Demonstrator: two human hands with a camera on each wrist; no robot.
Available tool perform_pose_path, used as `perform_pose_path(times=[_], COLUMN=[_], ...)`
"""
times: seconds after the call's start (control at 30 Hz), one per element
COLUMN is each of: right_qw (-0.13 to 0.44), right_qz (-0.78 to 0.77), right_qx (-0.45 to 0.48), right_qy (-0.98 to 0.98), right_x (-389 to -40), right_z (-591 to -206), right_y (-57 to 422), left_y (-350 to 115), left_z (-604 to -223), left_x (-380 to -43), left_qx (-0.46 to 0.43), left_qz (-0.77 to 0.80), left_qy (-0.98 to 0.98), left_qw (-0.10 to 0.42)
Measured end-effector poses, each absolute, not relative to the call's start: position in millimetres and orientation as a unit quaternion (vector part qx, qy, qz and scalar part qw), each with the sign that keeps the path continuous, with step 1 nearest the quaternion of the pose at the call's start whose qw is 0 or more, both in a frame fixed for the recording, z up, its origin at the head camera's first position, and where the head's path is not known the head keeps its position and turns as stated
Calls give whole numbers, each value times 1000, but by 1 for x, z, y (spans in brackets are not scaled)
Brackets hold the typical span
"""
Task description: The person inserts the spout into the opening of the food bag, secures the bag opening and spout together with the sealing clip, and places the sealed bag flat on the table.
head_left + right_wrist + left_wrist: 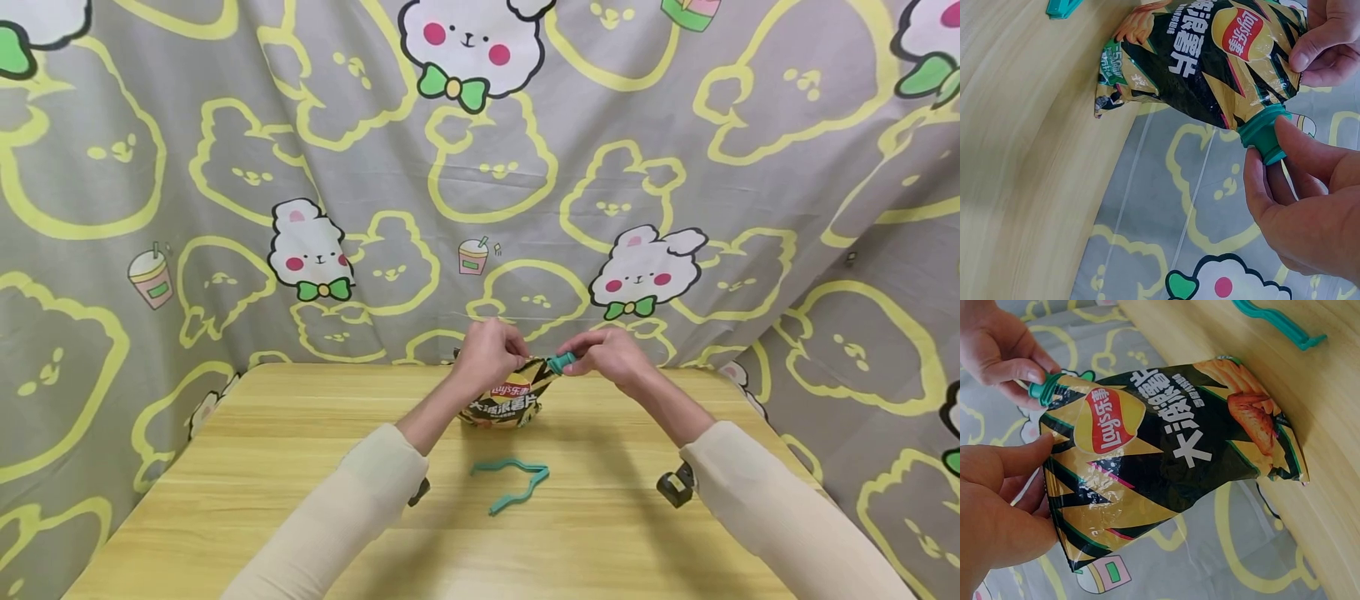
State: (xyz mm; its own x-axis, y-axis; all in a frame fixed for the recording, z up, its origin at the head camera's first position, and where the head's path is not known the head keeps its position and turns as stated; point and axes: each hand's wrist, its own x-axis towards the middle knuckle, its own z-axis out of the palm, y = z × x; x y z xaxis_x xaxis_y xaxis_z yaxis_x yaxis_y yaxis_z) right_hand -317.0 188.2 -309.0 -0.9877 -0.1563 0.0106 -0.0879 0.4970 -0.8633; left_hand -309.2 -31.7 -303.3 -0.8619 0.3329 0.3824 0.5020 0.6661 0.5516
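Observation:
A black and gold Lay's chip bag (501, 410) stands on the table, its printed front towards me. My left hand (487, 357) pinches the bag's top edge between thumb and fingers. At the bag's top right corner sits a green ribbed spout-like cap (1264, 134). The thumb and fingers of my right hand (613, 360) pinch this cap, with the bag's corner running into it. In the left wrist view, the top edge of the bag (1147, 437) looks flat between the two hands.
A bent green plastic strip (514, 499), like an opened sealing clip, lies on the wooden table (300, 467) in front of the bag. Behind the table hangs a grey curtain (390, 167) with cartoon prints. Dark wrist mounts (677, 485) show beneath the sleeves.

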Motion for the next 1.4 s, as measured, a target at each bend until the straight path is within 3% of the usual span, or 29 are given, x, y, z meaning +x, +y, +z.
perform_pose_path(times=[1.4], right_qw=[25], right_qz=[-466], right_qx=[-69], right_qy=[882], right_x=[-320], right_z=[-305], right_y=[177], left_y=[-35], left_z=[-302], left_x=[-313], left_qx=[-231], left_qz=[-350], left_qy=[-900], left_qw=[120])
